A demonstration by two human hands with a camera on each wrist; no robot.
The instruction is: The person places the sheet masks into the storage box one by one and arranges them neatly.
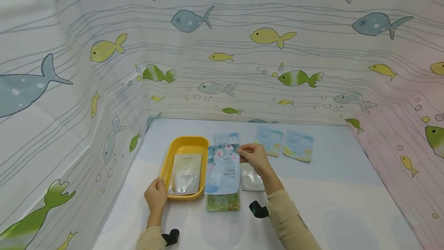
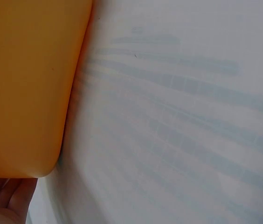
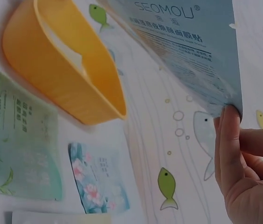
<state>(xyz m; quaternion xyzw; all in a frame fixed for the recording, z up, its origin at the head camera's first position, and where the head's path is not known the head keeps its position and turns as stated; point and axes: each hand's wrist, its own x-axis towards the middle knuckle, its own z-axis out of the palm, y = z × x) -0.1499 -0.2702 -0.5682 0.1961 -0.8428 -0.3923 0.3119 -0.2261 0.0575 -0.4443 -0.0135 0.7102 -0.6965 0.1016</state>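
Observation:
My right hand (image 1: pixel 254 158) pinches the upper right corner of a pale blue face mask packet (image 1: pixel 222 174) with pink flowers and dark leaves. In the right wrist view, the held packet (image 3: pixel 187 51) shows its printed back. My left hand (image 1: pixel 156 195) holds the near left side of a yellow tray (image 1: pixel 189 138); the left wrist view has its fingers (image 2: pixel 16 198) against the tray's outer wall. Inside the tray lies a cream packet (image 1: pixel 186 171). Below the held packet, a green packet (image 1: pixel 223 203) is partly covered by it in the head view.
A silver packet (image 1: pixel 250 178) lies under the right forearm. Two light blue packets (image 1: pixel 269 141) lie at the back right, and another blue packet (image 1: pixel 227 138) is behind the held one. A fish-patterned curtain (image 1: pixel 239 72) encloses the table's back and sides.

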